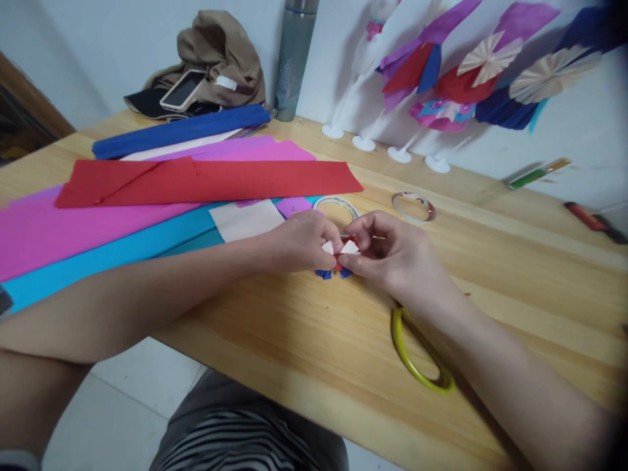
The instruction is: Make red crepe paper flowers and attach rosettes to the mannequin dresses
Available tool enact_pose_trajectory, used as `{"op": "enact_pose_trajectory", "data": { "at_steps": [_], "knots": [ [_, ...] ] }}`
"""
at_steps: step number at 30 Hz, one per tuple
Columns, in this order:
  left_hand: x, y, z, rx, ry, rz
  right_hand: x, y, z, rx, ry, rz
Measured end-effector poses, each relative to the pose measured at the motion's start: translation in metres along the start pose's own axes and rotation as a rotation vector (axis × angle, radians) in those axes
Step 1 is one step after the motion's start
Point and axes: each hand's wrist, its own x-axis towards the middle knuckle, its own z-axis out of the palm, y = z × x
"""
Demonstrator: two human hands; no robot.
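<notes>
Pleats of a small white, red and blue paper fan (349,248) are sitting just on the near side of the tape ring (337,208), and the left hand (299,241) and right hand (392,255) are both pinching them. Any slackening pinch is probably risking folds springing apart or thin paper tearing.

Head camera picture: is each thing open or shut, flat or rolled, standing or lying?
left hand, shut, pinching the paper piece.
right hand, shut, pinching the same paper piece.
paper piece, folded, held between both hands.
red sheet, lying flat.
blue roll, rolled up.
bottle, upright.
phone, screen dark.
scissors, lying down, blades hidden.
</notes>
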Motion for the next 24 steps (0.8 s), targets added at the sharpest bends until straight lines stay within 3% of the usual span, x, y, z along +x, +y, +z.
{"op": "enact_pose_trajectory", "data": {
  "at_steps": [6, 13, 18, 24],
  "knots": [
    [-0.001, 0.005, 0.002, -0.075, -0.004, -0.097, 0.002, 0.002, -0.003, 0.163, -0.117, 0.101],
    [0.005, -0.003, 0.001, -0.197, 0.005, -0.179, 0.003, -0.001, -0.017, 0.230, -0.112, 0.044],
    [0.006, 0.000, 0.000, -0.223, 0.027, -0.187, 0.001, -0.004, -0.010, 0.202, -0.213, 0.079],
    [0.002, 0.005, 0.000, -0.355, 0.015, -0.252, 0.000, -0.002, -0.005, 0.221, -0.199, 0.119]
  ]
}}
